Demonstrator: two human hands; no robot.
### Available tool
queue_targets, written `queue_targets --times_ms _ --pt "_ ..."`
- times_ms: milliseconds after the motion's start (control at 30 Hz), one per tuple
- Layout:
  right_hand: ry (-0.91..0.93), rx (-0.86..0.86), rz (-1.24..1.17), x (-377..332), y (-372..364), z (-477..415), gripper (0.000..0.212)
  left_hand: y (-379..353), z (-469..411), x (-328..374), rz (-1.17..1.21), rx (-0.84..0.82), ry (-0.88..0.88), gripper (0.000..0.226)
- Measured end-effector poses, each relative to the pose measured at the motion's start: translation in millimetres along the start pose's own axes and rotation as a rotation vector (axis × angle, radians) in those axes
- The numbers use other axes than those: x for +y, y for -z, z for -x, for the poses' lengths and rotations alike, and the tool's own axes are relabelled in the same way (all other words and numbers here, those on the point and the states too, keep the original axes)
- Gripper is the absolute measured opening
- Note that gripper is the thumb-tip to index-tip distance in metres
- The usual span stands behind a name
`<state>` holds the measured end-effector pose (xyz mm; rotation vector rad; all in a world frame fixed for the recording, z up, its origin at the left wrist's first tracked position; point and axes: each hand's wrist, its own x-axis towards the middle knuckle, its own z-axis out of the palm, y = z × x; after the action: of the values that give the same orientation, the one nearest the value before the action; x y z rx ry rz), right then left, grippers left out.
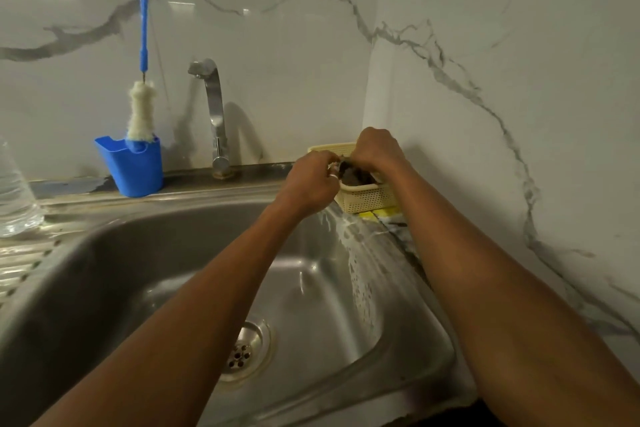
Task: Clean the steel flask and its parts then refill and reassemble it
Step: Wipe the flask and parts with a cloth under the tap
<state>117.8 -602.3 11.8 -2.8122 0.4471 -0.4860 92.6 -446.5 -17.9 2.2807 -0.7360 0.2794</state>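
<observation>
Marble-walled corner: cream basket (370, 199) sits past the steel sink's (166, 253) far-right rim; left hand (311, 180) and right hand (375, 147) meet above it, both pinching its dark wad (356, 177).

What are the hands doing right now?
Left hand: fingers curled, pinching the dark item over the cream basket.
Right hand: curled onto the same dark item.

No lettering, label, brand or number is legible on anything in view
</observation>
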Motion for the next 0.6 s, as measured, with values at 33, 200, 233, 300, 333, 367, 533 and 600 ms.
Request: queue_targets --times_ms 33,200,233,300,333,367,533,600 --pt "-0.012 0.02 -0.066 -1 7 0 0.034 4 2 0 0.022 0.009 0.007 0.038" --pt "-0.035 0.091 -0.419 -17 54 17 0.03 24 20 7 0.192 0.033 0.108 0.048" --pt "-0.046 0.111 -0.496 -22 64 25 0.029 29 26 11 0.222 0.043 0.126 0.048" --pt "-0.085 0.131 -0.652 -31 81 42 0.024 35 37 14 0.274 0.048 0.17 0.047" --pt "-0.111 0.13 -0.736 -36 89 52 0.017 39 43 14 0.302 0.046 0.199 0.045" --pt "-0.152 0.119 -0.836 -39 93 62 0.01 42 49 13 0.335 0.039 0.226 0.04" --pt "-0.37 -0.23 -1.429 -62 79 126 0.023 53 84 13 0.843 0.035 0.431 0.021" --pt "-0.433 -0.377 -1.426 -71 55 151 0.028 60 108 14 0.919 0.033 0.467 0.022"
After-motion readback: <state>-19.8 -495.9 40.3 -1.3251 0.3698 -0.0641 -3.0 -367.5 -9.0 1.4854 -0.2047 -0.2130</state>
